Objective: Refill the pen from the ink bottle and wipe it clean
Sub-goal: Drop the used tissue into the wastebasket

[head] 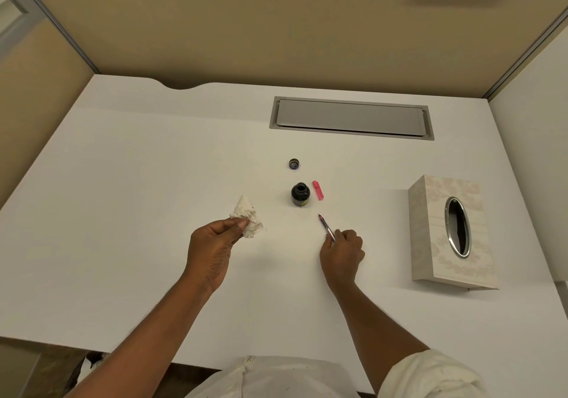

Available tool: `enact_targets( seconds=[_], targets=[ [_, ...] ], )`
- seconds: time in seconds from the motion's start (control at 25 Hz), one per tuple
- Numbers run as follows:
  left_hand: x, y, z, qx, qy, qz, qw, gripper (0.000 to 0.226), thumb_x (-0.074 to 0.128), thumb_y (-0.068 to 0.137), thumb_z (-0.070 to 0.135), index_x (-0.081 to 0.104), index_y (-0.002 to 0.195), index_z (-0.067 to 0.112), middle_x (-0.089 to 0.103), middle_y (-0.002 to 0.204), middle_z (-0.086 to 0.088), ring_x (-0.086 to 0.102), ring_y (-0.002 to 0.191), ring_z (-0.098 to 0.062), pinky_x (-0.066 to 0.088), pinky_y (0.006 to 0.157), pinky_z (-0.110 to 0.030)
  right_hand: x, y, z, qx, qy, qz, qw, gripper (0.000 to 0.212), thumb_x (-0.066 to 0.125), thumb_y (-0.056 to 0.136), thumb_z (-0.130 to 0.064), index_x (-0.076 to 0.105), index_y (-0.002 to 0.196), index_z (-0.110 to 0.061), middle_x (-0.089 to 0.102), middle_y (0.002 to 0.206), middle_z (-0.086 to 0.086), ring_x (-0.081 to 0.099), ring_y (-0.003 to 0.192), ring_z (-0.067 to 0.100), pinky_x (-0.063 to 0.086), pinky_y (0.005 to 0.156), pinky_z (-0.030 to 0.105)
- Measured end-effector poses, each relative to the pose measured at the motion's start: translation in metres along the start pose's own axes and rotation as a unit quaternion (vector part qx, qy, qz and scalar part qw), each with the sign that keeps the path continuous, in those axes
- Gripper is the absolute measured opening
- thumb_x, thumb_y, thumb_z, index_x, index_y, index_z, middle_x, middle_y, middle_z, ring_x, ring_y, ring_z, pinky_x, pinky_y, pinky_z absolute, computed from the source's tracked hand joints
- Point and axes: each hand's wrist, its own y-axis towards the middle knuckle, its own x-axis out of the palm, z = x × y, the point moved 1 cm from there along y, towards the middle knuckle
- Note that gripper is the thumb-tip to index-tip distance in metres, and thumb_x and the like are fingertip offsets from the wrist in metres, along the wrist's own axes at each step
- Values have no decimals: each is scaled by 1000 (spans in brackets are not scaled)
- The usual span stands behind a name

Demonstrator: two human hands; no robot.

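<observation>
A white table (123, 167) is seen, closed in by tan partition walls (246, 22) along its far edge and sides. A long grey hatch (350, 117) is set flush into the table near the far edge, right of the middle. A pale patterned tissue box (451, 231) with an oval metal-rimmed opening is placed near the right edge.

Both forearms are stretched out from the near edge over the middle of the table. The left hand (212, 244) is held up with its grip closed on a crumpled white tissue (247, 218), pinched between thumb and fingertips; a small dark spot is seen on the tissue. The right hand (341, 253) is held with its grip closed around the back end of the pen (326, 227), whose dark tip is pointed toward the far edge and slightly left. The pen and the tissue are kept well apart.

An open dark ink bottle (300, 194) is stood upright in the middle of the table, just beyond the pen tip. A pink pen cap (318, 190) is laid just to the right of the bottle. The bottle's small round lid (294, 163) is set down beyond it, toward the hatch, open side up.
</observation>
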Motion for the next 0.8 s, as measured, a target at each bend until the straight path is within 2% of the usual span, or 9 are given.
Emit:
enact_targets(
  seconds=[0.56, 0.64, 0.72, 0.8],
  targets=[
    [-5, 14, -2, 3, 4, -9, 1000, 27, 61, 78, -8, 74, 65, 11, 75, 69, 1, 70, 76, -12, 47, 95, -36, -5, 1, 2, -6, 41, -19, 999, 29, 65, 82, -24, 66, 102, -4, 58, 101, 12, 52, 100, 33, 41, 79, 43],
    [-7, 14, -5, 3, 17, -4, 1000, 21, 63, 77, -7, 73, 69, 10, 75, 71, 0, 69, 82, -17, 46, 98, -40, -12, 0, 1, -9, 59, 5, 998, 34, 66, 81, -26, 64, 106, -3, 58, 103, 13, 53, 100, 34, 42, 79, 43],
    [-9, 15, -8, 5, 44, 1, 999, 19, 66, 74, -6, 74, 71, 12, 75, 75, -1, 67, 93, -25, 44, 102, -42, -20, -1, -2, -30, 59, 68, 995, 37, 65, 78, -29, 65, 107, -4, 60, 102, 13, 56, 95, 34, 44, 75, 42],
    [-9, 13, -12, 6, 64, 1, 998, 20, 68, 73, -5, 75, 70, 14, 75, 76, -1, 65, 99, -28, 43, 104, -44, -29, -2, -15, -65, 73, 119, 988, 31, 64, 77, -26, 67, 102, -8, 63, 98, 10, 58, 90, 30, 43, 72, 40]
  ],
)
